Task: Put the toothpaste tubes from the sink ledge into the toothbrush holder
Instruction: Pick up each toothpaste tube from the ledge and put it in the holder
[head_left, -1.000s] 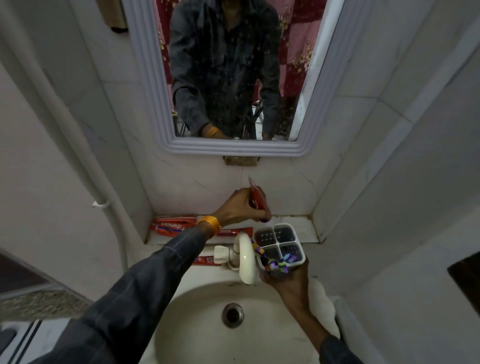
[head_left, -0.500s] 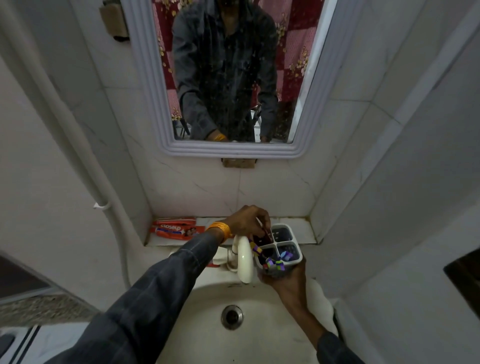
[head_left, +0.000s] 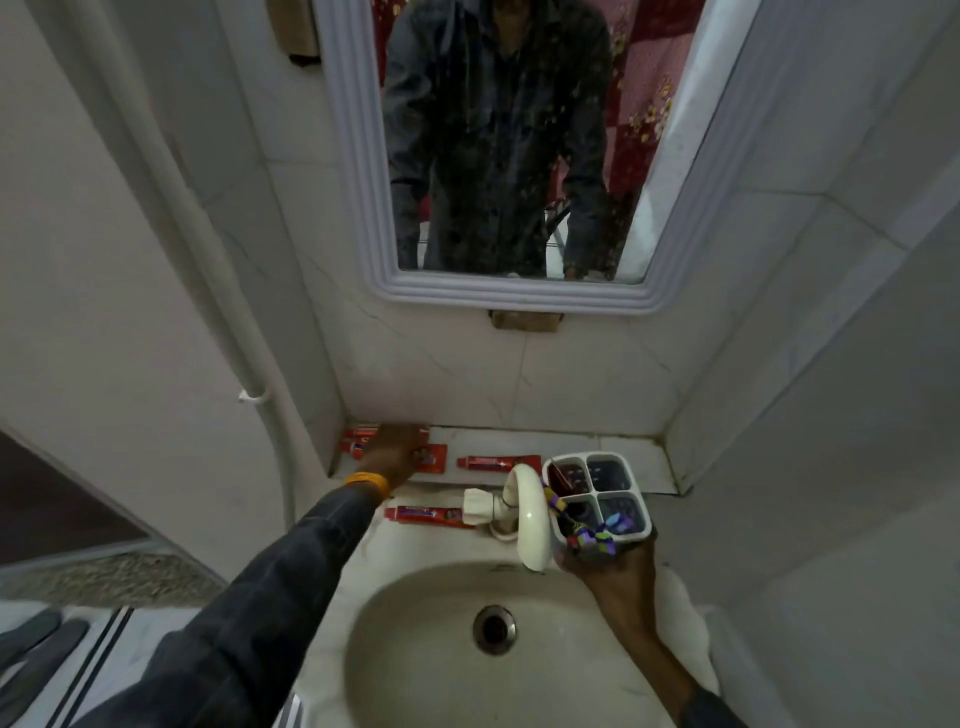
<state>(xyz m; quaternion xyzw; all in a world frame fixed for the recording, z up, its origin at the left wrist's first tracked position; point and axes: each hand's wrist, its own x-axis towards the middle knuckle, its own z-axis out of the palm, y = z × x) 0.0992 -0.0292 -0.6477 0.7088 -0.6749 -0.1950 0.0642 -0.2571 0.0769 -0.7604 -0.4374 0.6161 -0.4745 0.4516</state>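
Toothpaste tubes (head_left: 439, 457) lie on the sink ledge (head_left: 644, 457) under his left hand (head_left: 392, 449), fingers spread flat on them, while his right hand (head_left: 605, 564) grips the toothbrush holder (head_left: 597, 491).

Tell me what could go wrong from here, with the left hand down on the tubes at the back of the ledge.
1. The toothbrush holder is held in the air by the right hand beside the tap; a tilt could tip out the tube already in it.
2. The left hand covers stacked toothpaste tubes; it may lift two or nudge one off the ledge.
3. The tube by the tap base lies near the basin rim and could slide in if the sleeve brushes it.
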